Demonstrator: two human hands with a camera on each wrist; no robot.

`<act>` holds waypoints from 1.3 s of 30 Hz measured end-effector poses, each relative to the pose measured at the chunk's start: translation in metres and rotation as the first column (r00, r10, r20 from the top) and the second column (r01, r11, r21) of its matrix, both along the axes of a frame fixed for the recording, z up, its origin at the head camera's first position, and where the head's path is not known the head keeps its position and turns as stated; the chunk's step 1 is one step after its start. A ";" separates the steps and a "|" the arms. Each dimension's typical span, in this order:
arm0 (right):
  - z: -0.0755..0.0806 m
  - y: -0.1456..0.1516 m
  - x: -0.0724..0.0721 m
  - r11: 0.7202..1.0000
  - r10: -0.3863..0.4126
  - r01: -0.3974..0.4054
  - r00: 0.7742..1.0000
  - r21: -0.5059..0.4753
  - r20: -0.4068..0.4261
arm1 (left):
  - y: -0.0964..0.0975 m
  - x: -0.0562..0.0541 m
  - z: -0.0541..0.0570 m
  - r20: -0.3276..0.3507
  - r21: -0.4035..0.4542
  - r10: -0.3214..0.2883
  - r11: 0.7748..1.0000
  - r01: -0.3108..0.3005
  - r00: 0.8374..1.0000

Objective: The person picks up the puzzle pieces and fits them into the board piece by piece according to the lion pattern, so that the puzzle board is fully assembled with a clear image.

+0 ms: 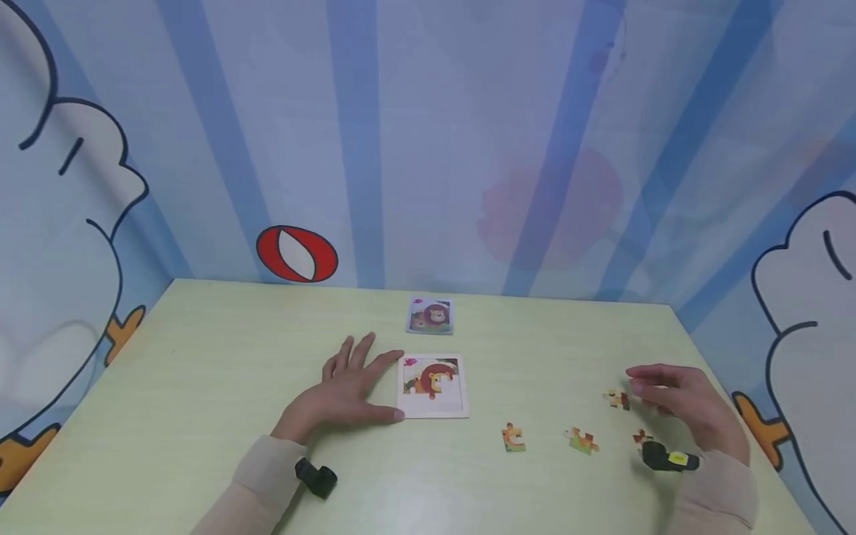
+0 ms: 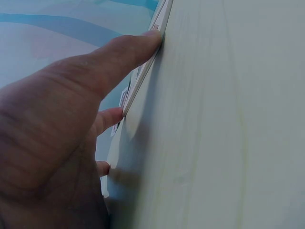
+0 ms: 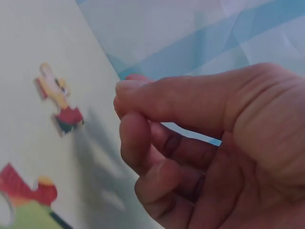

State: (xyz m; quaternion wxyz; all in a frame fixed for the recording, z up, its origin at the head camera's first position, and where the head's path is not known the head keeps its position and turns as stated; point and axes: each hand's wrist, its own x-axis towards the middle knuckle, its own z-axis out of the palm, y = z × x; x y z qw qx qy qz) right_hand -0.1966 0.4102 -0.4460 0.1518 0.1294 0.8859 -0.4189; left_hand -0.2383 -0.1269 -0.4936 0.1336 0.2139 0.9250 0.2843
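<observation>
A square puzzle board [image 1: 433, 409] with a white border holds a partly assembled lion picture, with bare white at its right and bottom. My left hand [image 1: 341, 397] is spread beside it, index fingertip at the upper left corner and thumb at the lower left. In the left wrist view, the thumb [image 2: 119, 57] presses the board's edge. On the right, my right hand [image 1: 685, 397] hovers over the table with loosely bent fingers, thumb tip close to the index finger; nothing shows between them. Just left of its fingertips lies a loose puzzle piece [image 1: 617, 399], also seen in the right wrist view.
A lion picture card [image 1: 430, 316] lies behind the board. Nearer the front are a yellow-green puzzle piece [image 1: 513, 438], another piece [image 1: 582, 440] and a third [image 1: 640, 437] partly behind the right wrist camera [image 1: 669, 457]. A printed blue curtain [image 1: 428, 148] stands behind the table.
</observation>
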 end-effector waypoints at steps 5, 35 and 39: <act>-0.009 0.006 -0.001 1.000 -0.006 0.007 0.998 -0.015 0.067 | 0.000 -0.001 -0.002 0.004 -0.001 0.003 1.000 -0.003 1.000; -0.015 -0.006 -0.006 0.997 0.080 -0.080 0.996 -0.009 -0.035 | 0.000 -0.001 -0.003 -0.020 0.019 -0.006 1.000 0.007 1.000; -0.014 -0.010 -0.006 0.994 0.072 -0.077 0.995 -0.079 -0.069 | 0.000 0.000 -0.001 -0.015 0.000 -0.005 1.000 0.005 1.000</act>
